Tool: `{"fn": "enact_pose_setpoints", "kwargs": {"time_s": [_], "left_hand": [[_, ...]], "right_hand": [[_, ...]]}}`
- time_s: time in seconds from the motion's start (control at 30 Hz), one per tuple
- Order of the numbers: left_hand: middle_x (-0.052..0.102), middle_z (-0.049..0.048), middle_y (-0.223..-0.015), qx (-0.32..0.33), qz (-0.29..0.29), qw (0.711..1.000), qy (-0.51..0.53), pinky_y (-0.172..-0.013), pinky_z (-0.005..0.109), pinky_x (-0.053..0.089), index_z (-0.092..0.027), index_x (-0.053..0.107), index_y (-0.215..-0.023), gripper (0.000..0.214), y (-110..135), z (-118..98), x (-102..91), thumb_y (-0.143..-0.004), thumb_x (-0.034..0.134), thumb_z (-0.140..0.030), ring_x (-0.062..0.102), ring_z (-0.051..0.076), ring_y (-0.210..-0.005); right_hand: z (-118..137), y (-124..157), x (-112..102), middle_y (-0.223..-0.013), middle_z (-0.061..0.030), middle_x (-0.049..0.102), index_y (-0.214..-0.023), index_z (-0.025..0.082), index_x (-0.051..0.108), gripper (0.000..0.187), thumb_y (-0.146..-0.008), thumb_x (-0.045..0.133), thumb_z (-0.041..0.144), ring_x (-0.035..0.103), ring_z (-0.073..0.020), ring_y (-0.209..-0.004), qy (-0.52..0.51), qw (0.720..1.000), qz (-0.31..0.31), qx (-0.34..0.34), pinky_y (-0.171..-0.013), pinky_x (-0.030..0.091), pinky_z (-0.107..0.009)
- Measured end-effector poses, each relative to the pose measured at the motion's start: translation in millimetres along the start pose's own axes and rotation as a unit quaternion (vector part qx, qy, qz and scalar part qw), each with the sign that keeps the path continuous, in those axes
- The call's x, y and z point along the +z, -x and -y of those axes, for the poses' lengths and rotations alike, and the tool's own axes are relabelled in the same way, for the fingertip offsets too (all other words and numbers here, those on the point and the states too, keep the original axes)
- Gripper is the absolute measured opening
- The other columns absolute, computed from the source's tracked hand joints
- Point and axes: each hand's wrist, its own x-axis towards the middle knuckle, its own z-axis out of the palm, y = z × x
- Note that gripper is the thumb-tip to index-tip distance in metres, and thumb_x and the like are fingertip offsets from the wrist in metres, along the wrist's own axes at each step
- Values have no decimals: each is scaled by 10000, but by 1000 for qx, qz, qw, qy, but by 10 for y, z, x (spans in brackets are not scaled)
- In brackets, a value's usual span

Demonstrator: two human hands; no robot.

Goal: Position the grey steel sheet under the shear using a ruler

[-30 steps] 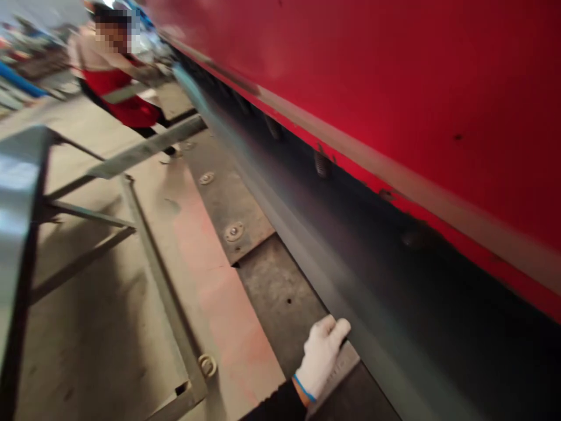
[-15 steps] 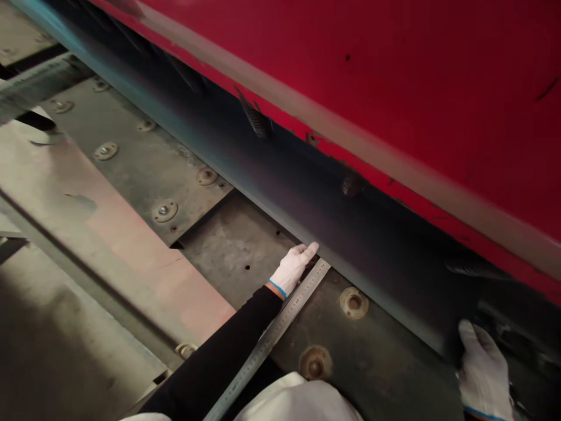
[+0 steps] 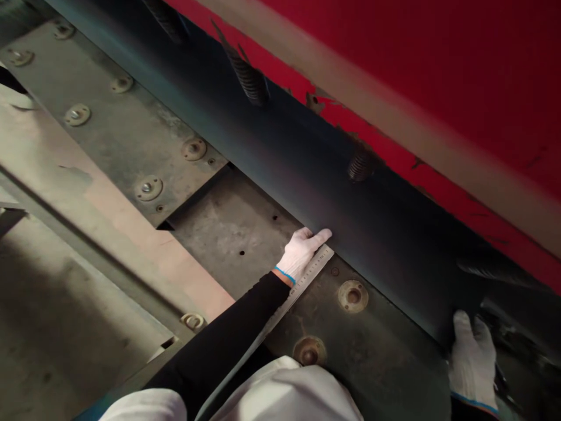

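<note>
A long dark metal sheet runs diagonally beneath the red machine. My left hand, in a white glove with a blue cuff, grips its near edge, the thumb lying on top and the other fingers bent at the edge. Beside that hand, a steel ruler lies on the ledge with its tip close to the sheet's edge; its rear part passes by my left forearm. My right hand, gloved alike, is closed at the sheet's right end, its thumb and a finger pointing up; the rest of its fingers are hidden.
The red machine beam hangs over the sheet, with coil springs under it. The support plates carry several round ball fittings. A recessed gap separates two plates. A pinkish beam runs along the left.
The view has shifted, so the machine and plates sit higher and further left. Both hands keep their places at the sheet, and the ruler still lies next to my left hand.
</note>
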Motion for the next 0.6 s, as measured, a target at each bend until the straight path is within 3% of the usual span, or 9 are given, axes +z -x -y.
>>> {"fn": "enact_pose_setpoints", "kwargs": {"time_s": [0.23, 0.6], "left_hand": [[526, -17, -592, -19, -24, 999, -22, -562, 278, 375, -206, 584, -678, 500, -159, 117, -294, -690, 813, -650, 471, 136, -585], [585, 16, -624, -15, -25, 999, 29, -662, 322, 453, -206, 646, -745, 430, -298, 399, -490, -680, 857, -575, 574, 201, -687]], "right_hand": [[-74, 249, 276, -1285, -210, 632, -1398, 170, 596, 793, -858, 490, 740, 584, -414, -1151, 182, 981, -57, -17, -992, 460, -565], [-250, 463, 630, -1280, -264, 641, -1395, 72, 592, 859, -872, 470, 742, 597, -443, -1193, 175, 979, -92, -44, -996, 487, -549]]}}
